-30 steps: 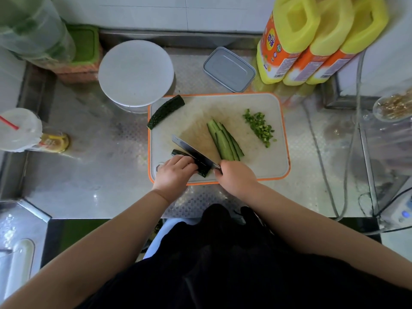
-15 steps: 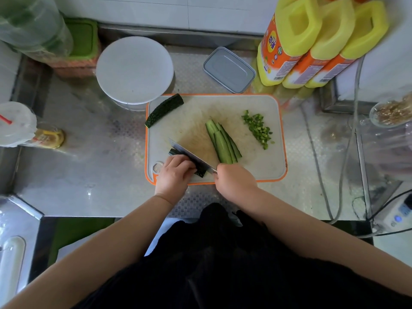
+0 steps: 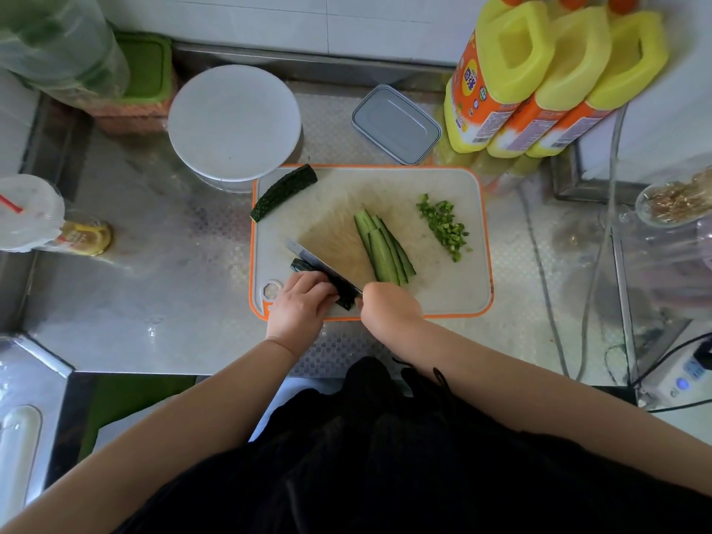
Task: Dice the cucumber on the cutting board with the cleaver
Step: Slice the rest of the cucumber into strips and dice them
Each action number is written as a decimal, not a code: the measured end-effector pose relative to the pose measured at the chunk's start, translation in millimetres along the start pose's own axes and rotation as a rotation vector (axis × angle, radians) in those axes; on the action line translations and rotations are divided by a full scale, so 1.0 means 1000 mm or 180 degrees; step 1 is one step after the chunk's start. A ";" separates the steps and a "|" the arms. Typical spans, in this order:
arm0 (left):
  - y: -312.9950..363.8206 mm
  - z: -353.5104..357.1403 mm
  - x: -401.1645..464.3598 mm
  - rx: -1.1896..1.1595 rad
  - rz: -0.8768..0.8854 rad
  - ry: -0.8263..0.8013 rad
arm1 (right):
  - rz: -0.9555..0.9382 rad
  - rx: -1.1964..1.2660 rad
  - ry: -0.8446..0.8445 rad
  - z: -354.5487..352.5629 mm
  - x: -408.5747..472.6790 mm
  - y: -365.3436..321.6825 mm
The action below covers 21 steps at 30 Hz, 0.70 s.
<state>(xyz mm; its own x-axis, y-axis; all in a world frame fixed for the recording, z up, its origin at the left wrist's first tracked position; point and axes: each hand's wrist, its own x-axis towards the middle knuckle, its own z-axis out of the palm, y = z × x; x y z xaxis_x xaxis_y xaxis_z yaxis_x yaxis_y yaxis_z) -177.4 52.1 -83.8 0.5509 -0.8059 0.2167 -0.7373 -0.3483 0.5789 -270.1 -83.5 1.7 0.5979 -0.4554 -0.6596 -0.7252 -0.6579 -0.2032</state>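
On the white, orange-rimmed cutting board (image 3: 454, 291) my left hand (image 3: 302, 302) holds down a dark cucumber piece (image 3: 345, 296) at the near left, fingers curled over it. My right hand (image 3: 389, 306) grips the cleaver (image 3: 316, 260) by its handle, which the hand hides; the blade lies lengthwise on that piece, pointing far-left. Several cucumber strips (image 3: 385, 246) lie side by side in the board's middle. A small heap of diced cucumber (image 3: 445, 225) sits at the right. An uncut cucumber end (image 3: 283, 192) rests on the far-left corner.
A white round lid (image 3: 235, 121) stands just behind the board, a grey lidded box (image 3: 397, 125) beside it. Yellow jugs (image 3: 539, 79) crowd the back right. A drink cup (image 3: 27, 213) sits at far left. Cables (image 3: 601, 271) run down the steel counter at right.
The view has shifted a little. The cleaver blade has slid along the held cucumber piece, and both hands stay at the board's near-left corner.
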 end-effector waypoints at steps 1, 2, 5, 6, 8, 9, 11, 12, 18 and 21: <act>0.000 0.001 0.000 0.0017 0.0021 0.0032 | 0.0024 0.0104 -0.0040 -0.003 0.002 0.003; 0.000 0.001 0.000 0.0030 0.0039 0.0064 | 0.0041 0.0245 -0.0096 -0.006 0.005 0.006; 0.002 0.000 -0.002 0.0096 0.0030 0.0103 | 0.0025 0.0618 -0.0165 -0.009 0.010 0.014; 0.003 -0.001 -0.002 0.0135 0.0012 0.0109 | 0.0023 0.0675 -0.0127 -0.008 0.009 0.015; 0.006 -0.001 -0.001 0.0182 0.0002 0.0118 | 0.0022 0.0685 0.0008 -0.004 0.003 0.015; 0.007 -0.001 -0.001 0.0186 0.0019 0.0134 | -0.0004 0.0644 0.0078 -0.003 -0.001 0.014; 0.006 -0.001 -0.002 0.0163 0.0059 0.0150 | -0.0092 0.0504 0.0180 -0.003 -0.009 0.012; 0.005 0.000 -0.003 0.0150 0.0070 0.0140 | -0.0133 0.0425 0.0217 -0.003 -0.011 0.011; -0.001 0.007 -0.008 0.0048 -0.0024 0.0098 | -0.0224 0.0135 0.0261 -0.008 -0.018 0.006; -0.003 0.007 -0.009 0.0023 0.0020 0.0135 | -0.0197 0.0016 0.0203 -0.008 -0.017 0.005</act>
<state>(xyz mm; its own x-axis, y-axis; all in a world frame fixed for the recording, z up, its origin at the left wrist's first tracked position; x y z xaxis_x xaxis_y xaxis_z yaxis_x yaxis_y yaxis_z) -183.2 56.9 -93.1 0.5622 -0.7872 0.2536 -0.7435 -0.3468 0.5717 -281.4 -84.3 18.0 0.6620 -0.4515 -0.5982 -0.6878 -0.6830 -0.2457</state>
